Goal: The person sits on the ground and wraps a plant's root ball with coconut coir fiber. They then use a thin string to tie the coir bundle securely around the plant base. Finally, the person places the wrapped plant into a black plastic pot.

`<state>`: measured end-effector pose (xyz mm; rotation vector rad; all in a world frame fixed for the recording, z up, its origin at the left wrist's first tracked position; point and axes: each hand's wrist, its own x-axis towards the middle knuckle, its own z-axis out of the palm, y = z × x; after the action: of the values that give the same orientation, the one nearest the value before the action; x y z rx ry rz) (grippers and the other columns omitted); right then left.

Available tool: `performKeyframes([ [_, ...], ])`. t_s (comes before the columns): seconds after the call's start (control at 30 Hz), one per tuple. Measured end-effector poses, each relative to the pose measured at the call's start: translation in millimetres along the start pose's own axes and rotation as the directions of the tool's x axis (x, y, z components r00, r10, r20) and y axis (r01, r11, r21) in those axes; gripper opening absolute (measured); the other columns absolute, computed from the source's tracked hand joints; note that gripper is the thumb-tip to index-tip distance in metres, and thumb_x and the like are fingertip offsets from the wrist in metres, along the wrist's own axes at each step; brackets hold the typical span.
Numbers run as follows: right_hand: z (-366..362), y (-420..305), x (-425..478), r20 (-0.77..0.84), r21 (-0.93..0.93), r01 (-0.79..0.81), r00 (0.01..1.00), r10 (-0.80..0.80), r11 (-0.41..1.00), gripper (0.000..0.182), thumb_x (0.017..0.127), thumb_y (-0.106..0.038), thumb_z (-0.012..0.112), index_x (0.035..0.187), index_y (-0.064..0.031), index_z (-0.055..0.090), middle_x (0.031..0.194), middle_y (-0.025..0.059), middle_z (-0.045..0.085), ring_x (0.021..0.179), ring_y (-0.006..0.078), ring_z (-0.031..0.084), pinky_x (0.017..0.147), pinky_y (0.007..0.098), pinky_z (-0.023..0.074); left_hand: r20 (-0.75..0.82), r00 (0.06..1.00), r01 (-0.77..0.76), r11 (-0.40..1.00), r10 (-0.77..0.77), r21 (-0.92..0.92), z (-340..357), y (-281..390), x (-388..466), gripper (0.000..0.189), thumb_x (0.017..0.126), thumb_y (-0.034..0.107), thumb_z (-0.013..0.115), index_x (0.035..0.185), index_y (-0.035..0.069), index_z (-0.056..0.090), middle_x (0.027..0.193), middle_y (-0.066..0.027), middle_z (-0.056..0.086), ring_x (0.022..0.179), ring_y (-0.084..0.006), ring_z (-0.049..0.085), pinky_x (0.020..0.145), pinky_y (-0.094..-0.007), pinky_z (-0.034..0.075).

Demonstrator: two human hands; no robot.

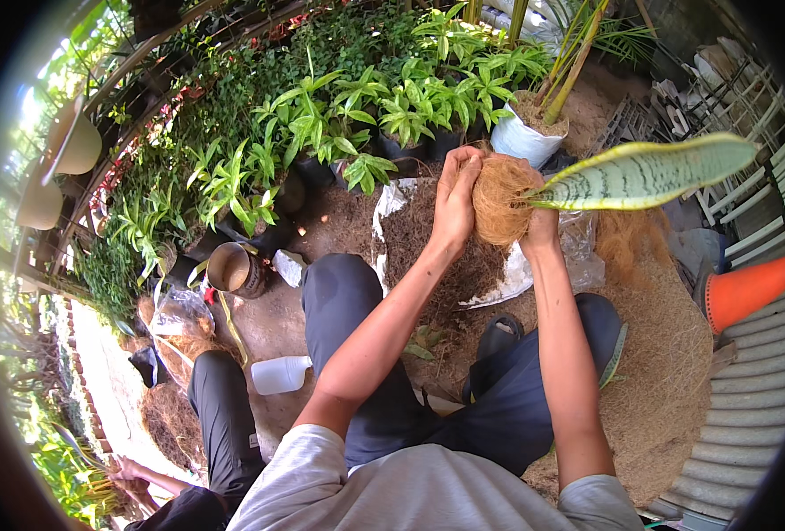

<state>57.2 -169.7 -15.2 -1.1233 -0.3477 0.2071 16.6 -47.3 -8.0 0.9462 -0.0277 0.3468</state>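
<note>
Both my hands hold a ball of brown coconut fibre (502, 199), out of which a snake plant leaf (651, 174) points to the right. My left hand (457, 199) lies along the ball's left side, fingers bent over its top. My right hand (540, 222) grips the ball's right side, by the base of the leaf; its fingers are partly hidden behind the ball. Beneath the hands, a white sheet (384, 206) on the ground bears dark, fibrous soil (432, 265). Loose coconut fibre (631, 239) lies to the right, beside clear plastic (579, 245).
Potted leafy plants (312, 123) stand ahead, beside a white grow bag (528, 136) with a palm. At left are a metal can (235, 270), a white plastic bottle (281, 375) and a co-worker's leg (223, 411). An orange cone (751, 292) and corrugated sheeting (744, 411) are at right.
</note>
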Motion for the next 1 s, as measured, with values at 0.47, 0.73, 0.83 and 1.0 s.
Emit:
performKeyframes([
  [0.47, -15.3, 23.8, 5.6, -0.033, -0.042, 0.007, 0.999, -0.008, 0.999, 0.040, 0.098, -0.032, 0.046, 0.116, -0.0001, 0.061, 0.111, 0.0084, 0.065, 0.100, 0.0174, 0.062, 0.090, 0.0318, 0.0498, 0.029, 0.955, 0.295, 0.932, -0.295, -0.209, -5.7, 5.2, -1.7, 0.033, 0.101, 0.031, 0.045, 0.116, 0.004, 0.056, 0.110, -0.0070, 0.061, 0.103, -0.0142, 0.058, 0.094, -0.0303, 0.045],
  [0.73, 15.9, -2.6, -3.2, 0.017, -0.072, -0.012, 1.000, 0.013, 0.997, 0.042, 0.099, -0.031, 0.047, 0.126, -0.0005, 0.055, 0.120, 0.0104, 0.061, 0.110, 0.0184, 0.057, 0.097, 0.0337, 0.0454, 0.018, 0.929, 0.363, 0.905, -0.369, -0.222, -19.0, -6.7, 5.0, 0.034, 0.097, 0.034, 0.044, 0.116, 0.008, 0.056, 0.113, -0.0103, 0.063, 0.103, -0.0212, 0.062, 0.094, -0.0382, 0.048],
  [0.83, 19.7, -6.3, 4.3, -0.025, -0.088, -0.023, 0.999, 0.021, 0.996, 0.048, 0.098, -0.040, 0.047, 0.132, -0.0068, 0.054, 0.133, 0.0109, 0.052, 0.126, 0.0200, 0.043, 0.108, 0.0351, 0.0306, 0.009, 0.876, 0.458, 0.828, -0.481, -0.323, -16.6, 4.8, 2.0, 0.041, 0.093, 0.037, 0.044, 0.122, 0.010, 0.056, 0.119, -0.0125, 0.063, 0.107, -0.0271, 0.062, 0.096, -0.0465, 0.048],
  [1.0, -6.4, -22.8, 5.9, -0.435, -0.093, -0.220, 0.886, 0.159, 0.971, 0.051, 0.097, -0.047, 0.043, 0.135, -0.0129, 0.051, 0.140, 0.0091, 0.046, 0.131, 0.0245, 0.038, 0.106, 0.0446, 0.0308, 0.055, 0.782, 0.535, 0.624, -0.621, -0.570, -49.4, 12.1, 17.2, 0.046, 0.092, 0.042, 0.042, 0.123, 0.012, 0.057, 0.120, -0.0146, 0.063, 0.109, -0.0336, 0.062, 0.097, -0.0575, 0.046],
])
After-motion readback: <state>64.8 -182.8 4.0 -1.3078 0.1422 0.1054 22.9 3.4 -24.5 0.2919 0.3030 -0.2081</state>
